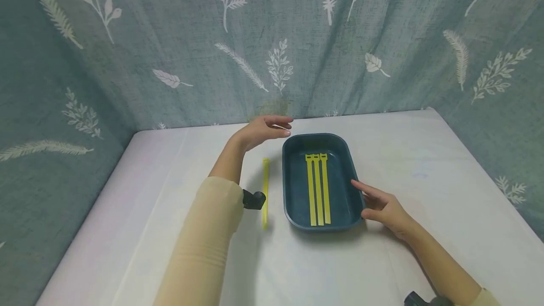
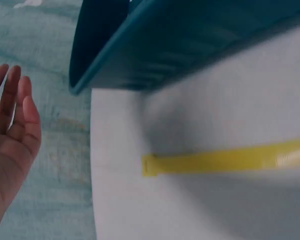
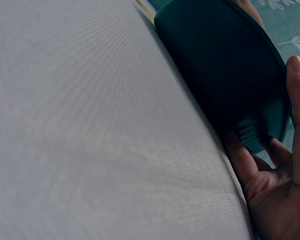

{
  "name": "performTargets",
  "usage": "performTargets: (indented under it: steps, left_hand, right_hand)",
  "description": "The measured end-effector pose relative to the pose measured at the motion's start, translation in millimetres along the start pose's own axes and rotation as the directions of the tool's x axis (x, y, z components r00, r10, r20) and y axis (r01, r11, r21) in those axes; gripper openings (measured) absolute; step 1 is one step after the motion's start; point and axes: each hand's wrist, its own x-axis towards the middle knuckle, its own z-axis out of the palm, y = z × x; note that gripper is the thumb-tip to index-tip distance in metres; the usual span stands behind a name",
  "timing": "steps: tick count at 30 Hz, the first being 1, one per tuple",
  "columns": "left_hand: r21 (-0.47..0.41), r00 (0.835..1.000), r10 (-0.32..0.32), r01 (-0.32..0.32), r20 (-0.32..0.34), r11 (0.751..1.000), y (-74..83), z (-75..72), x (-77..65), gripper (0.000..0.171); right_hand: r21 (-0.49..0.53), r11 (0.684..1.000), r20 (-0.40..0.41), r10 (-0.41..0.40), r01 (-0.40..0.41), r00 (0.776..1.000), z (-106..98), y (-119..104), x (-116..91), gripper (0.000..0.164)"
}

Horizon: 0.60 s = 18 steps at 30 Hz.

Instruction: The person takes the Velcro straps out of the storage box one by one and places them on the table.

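Note:
A dark teal tray [image 1: 293,211] stands on the white table. Inside it, three yellow hook-and-loop cable ties [image 1: 316,190] lie side by side, slotted heads toward the far end. Another yellow cable tie [image 1: 265,178] lies on the table left of the tray, partly covered by the wrist camera in the head view. My left hand [image 1: 267,130] hovers near the tray's far left corner, fingers relaxed and holding nothing. At the tray's right side my right hand [image 1: 384,209] rests its fingers against the wall and rim; in the right wrist view, fingertips [image 3: 233,140] touch the outer wall.
Teal curtains [image 1: 191,51] with white leaf prints hang behind the table and along both sides. White cloth [image 1: 425,169] covers the tabletop. A black wrist camera [image 1: 254,199] sits on the left sleeve, another on the right wrist.

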Motion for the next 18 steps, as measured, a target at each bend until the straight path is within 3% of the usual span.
performTargets:
  steps: [7,12,18]
  left_hand:
    - [-0.045,1.0,-0.027,0.028,0.015,0.999,6.5,24.9,12.6,0.049]
    - [-0.131,0.997,-0.068,0.072,0.036,0.989,9.2,42.5,22.4,0.05]
    - [-0.209,0.997,-0.064,0.073,0.053,0.975,7.8,62.9,34.9,0.049]
  right_hand:
    - [0.019,1.0,0.011,0.006,-0.006,1.0,2,-1,-3,0.064]
    - [0.009,1.0,0.005,0.005,-0.005,1.0,0,0,0,0.065]
    - [0.009,1.0,0.006,0.013,-0.013,1.0,1,-1,0,0.065]
